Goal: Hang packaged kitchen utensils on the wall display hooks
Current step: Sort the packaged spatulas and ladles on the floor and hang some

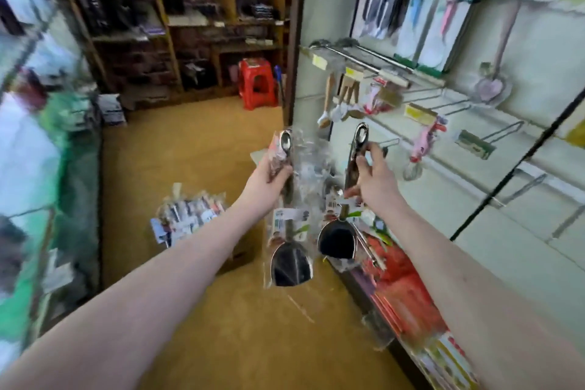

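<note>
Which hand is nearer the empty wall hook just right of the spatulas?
Right. The right hand, gripping a spatula, sits just left of the empty hook. The left hand, gripping the other spatula, is farther left, beyond it.

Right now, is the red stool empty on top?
No, the red stool by the far shelves has something small lying on its seat.

Yellow-brown floor (196, 142), dark wooden shelving (164, 25) at back, red plastic stool (257, 82), pale wall panel (522, 123) at right
</note>
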### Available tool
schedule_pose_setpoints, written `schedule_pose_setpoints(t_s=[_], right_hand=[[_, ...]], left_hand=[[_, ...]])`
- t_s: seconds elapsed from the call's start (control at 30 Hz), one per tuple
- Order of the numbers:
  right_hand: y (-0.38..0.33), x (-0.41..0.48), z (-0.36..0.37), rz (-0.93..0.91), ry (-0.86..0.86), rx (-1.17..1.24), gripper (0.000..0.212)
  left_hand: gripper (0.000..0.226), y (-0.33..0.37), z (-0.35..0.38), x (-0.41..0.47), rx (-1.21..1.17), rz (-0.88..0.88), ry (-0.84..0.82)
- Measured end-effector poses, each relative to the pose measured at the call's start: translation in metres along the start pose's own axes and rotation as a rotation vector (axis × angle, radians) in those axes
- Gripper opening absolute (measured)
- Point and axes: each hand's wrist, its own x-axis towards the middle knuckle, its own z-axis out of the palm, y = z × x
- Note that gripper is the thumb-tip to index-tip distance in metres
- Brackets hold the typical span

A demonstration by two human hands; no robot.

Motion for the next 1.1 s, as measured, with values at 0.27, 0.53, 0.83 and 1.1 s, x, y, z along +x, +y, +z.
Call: schedule_pose_setpoints(t_s=[0.27, 0.53, 0.83, 1.1], right_hand=[[-0.054, 0.035, 0.098, -0.118, -0.332, 0.149, 0.047], [-0.053, 0.093, 0.196, -0.159, -0.516, 0.019, 0.015], [-0.047, 0.178, 0.274, 0.025, -0.816, 0.116, 0.048], [-0.032, 0.249, 0.320, 0.008, -0.912, 0.021, 0.032]], left_hand=[[0.026, -0.035, -0.087, -0.009, -0.310, -0.096, 0.286], [0.024, -0.081, -0.146, 0.020, -0.311, -0.277, 0.511], [0.057, -0.114, -0.176, 0.110, -0.343, -0.607, 0.468], [0.062, -0.154, -0.194, 0.184, -0.360, -0.749, 0.350]])
